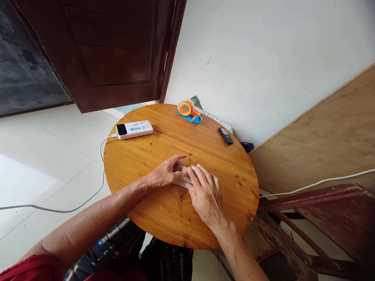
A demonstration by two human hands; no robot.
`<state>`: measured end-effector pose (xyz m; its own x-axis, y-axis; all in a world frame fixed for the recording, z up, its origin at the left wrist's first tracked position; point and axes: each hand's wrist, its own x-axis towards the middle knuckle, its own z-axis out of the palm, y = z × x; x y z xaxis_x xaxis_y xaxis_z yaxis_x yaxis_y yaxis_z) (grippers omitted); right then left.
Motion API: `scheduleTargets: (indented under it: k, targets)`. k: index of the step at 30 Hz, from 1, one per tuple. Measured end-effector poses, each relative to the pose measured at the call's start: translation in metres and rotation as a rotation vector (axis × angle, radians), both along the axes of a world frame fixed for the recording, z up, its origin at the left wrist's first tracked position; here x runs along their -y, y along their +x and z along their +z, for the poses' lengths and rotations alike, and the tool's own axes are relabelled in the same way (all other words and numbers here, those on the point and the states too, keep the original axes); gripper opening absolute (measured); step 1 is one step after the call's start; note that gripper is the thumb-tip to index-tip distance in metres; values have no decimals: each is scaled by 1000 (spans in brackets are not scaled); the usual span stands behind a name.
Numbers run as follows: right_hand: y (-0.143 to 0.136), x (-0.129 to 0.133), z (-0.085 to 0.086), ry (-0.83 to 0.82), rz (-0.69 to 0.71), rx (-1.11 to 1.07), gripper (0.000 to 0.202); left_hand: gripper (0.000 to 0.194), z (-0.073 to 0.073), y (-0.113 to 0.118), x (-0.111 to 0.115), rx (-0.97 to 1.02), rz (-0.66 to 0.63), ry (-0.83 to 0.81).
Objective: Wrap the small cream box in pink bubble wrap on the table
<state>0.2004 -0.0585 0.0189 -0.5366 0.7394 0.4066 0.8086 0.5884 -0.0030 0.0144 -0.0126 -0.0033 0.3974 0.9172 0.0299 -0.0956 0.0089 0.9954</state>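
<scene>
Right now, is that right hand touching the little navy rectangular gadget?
Apart: the head view shows bare brown wooden tabletop between the right hand and gadget.

Likely a room in a home. Evidence: dark red-brown panelled door [117, 47], ajar; scuffed white painted wall [249, 50] with a pale brown plywood panel [319, 117] low down; glossy off-white floor tiles [67, 144]; small round varnished table of knotty yellow-brown wood [131, 164]; worn dark-red wooden furniture [325, 197] alongside, paint chipped.
</scene>
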Motion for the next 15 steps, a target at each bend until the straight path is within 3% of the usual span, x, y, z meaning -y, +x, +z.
scheduleTargets:
  k: [5,11,15]
  targets:
    - [2,-3,-5,48,-39,6,38,64,-3,3,0,2,56,18]
    - [11,-3,-6,31,10,-182,46,66,-1,4,1,-40,52,51]
    - [10,-3,-3,25,44,-149,34,64,1,4,1,-59,58,66]
